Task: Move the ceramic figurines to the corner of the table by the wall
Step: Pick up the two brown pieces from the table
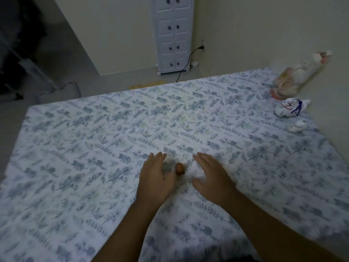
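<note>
A small brown rounded figurine [179, 168] stands on the floral tablecloth [94, 140] near the middle front. My left hand [155, 176] hovers just left of it and my right hand [211, 176] just right of it, both with fingers spread and holding nothing. At the far right corner by the wall stand a tall white and pink ceramic figurine [294, 76], a white figurine with blue lines [289, 110] in front of it, and a small white figurine [296, 126] nearest me.
The wall [283, 35] runs along the table's right side. Beyond the far edge a white cabinet [172, 35] stands on the floor, with a black cable [186, 63] plugged into a socket beside it. Dark furniture stands at the far left.
</note>
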### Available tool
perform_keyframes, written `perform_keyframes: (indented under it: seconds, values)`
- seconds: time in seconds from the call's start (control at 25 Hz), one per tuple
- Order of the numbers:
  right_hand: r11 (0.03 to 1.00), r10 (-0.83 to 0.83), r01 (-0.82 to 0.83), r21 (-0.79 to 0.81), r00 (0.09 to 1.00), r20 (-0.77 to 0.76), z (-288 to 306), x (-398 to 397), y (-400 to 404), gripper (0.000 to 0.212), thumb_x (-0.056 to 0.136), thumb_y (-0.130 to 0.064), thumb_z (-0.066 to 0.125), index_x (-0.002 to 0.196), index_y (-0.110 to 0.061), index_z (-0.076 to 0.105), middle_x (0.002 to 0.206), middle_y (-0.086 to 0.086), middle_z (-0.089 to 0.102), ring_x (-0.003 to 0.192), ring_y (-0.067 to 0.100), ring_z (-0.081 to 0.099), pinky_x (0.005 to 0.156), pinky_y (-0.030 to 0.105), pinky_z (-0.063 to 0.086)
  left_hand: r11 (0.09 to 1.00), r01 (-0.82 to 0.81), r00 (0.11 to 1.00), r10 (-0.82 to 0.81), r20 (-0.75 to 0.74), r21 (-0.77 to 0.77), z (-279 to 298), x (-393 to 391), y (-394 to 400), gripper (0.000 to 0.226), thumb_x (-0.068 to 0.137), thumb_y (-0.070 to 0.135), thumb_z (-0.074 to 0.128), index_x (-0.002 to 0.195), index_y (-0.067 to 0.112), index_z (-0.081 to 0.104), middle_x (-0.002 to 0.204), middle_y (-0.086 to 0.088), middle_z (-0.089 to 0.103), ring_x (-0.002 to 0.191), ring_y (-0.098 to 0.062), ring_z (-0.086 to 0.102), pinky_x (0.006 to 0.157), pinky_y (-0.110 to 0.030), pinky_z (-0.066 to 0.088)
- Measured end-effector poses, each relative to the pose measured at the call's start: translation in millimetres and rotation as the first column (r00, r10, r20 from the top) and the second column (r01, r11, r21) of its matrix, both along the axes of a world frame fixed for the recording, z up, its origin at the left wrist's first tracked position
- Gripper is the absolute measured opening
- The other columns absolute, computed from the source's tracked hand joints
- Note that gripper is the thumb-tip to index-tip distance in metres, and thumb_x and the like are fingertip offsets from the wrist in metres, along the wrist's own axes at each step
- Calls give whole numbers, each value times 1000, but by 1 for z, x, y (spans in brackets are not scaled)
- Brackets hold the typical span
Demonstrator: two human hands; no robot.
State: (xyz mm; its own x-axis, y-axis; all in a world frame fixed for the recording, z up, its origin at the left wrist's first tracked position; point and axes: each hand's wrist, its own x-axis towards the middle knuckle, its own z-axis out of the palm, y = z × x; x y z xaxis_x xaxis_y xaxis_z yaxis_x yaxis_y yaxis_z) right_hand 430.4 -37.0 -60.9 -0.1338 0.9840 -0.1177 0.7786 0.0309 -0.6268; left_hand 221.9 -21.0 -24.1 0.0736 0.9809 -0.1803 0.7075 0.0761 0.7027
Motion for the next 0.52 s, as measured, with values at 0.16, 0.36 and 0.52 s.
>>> perform_keyframes:
  seconds: [0.16,0.36,0.52]
  values:
    - [989,-70,50,-140,987,-142,-10,-40,10,83,85,-28,77,156,-26,36,160,-4,35,147,13,29,112,23,24,994,-80,997,79,-17,-79,-21,-37,-5,67,81,23,64,145,17,47,151,-4,48,140,-22,41,112,-38,37]
    - [980,-159,121,-161,955,-252,-13,-55,28,54,85,-10,79,134,-22,62,126,5,68,117,22,65,97,32,53,989,-120,992,123,33,-85,-42,-40,9,35,79,21,79,107,34,61,91,17,64,77,-4,56,62,-6,35]
    - [939,-342,306,-158,876,-339,-9,-10,20,42,80,-8,84,115,-24,68,99,-1,73,93,5,70,83,22,57,998,-9,995,15,101,-59,-40,4,23,30,80,18,78,88,37,56,80,11,66,77,-6,63,68,-23,55]
